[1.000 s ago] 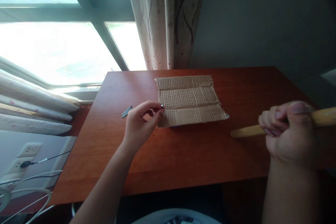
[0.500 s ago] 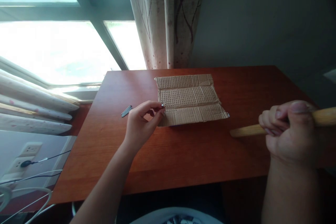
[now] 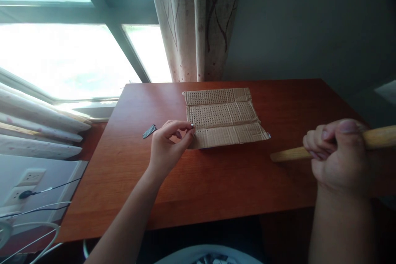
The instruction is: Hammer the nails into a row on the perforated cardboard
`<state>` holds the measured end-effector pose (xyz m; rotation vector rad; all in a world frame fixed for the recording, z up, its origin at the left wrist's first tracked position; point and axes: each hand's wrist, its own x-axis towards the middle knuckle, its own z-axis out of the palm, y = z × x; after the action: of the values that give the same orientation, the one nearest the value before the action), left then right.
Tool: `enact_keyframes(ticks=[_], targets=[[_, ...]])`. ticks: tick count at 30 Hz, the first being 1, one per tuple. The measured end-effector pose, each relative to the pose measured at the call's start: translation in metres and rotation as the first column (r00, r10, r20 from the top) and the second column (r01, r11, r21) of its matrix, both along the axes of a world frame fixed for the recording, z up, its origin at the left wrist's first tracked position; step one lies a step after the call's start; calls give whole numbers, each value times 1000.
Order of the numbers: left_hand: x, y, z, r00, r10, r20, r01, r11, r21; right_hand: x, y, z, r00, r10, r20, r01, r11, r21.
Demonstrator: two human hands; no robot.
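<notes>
A nail [image 3: 192, 126] is pinched by the left hand [image 3: 165, 145] at nine o'clock of the card [image 3: 224, 113], a stick [image 3: 289, 155] gripped by the right hand [image 3: 340, 154] at four.

At ten o'clock I see a bright grey-green-framed glass window [image 3: 113, 11]; at twelve, a cream branch-patterned fabric curtain [image 3: 199, 24]; between one and two, a dark grey wall [image 3: 293, 27]. Towards eight I make out white plastic wall sockets [image 3: 31, 177], one holding a black plug [image 3: 25, 194].
</notes>
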<state>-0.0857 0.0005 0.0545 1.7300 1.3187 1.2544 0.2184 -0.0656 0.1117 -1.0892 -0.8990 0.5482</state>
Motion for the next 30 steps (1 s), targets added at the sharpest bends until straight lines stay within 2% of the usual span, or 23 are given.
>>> enact_keyframes(ticks=[3, 6, 11, 14, 16, 18, 20, 23, 25, 30], targets=[[2, 0, -2, 999, -18, 49, 19, 999, -31, -3, 1, 2, 1000, 6, 14, -5, 1000, -15], [5, 0, -4, 995, -28, 100, 36, 996, -77, -4, 2, 0, 995, 71, 69, -66, 996, -66], [6, 0, -7, 984, -58, 170, 82, 987, -137, -12, 1, -6, 938, 240, 252, -175, 952, -252], [7, -1, -8, 981, -59, 187, 86, 986, -144, -24, -1, -6, 874, 327, 359, -195, 913, -358], [8, -2, -8, 979, -53, 197, 82, 987, -142, -32, -1, -5, 817, 426, 389, -247, 868, -432], [9, -3, -8, 978, -54, 199, 81, 988, -131, -39, 1, -2, 735, 538, 412, -296, 802, -518], [9, -2, -9, 978, -59, 198, 84, 989, -118, -45, 6, 3, 639, 606, 474, -300, 764, -572], [10, -1, -9, 977, -73, 201, 96, 990, -106, -54, 15, 12, 508, 614, 604, -255, 777, -576], [9, 0, -9, 976, -81, 203, 103, 990, -100, -61, 21, 18, 450, 618, 645, -241, 779, -578], [9, 0, -8, 976, -90, 198, 109, 990, -87, -77, 34, 29, 402, 621, 673, -265, 782, -564]])
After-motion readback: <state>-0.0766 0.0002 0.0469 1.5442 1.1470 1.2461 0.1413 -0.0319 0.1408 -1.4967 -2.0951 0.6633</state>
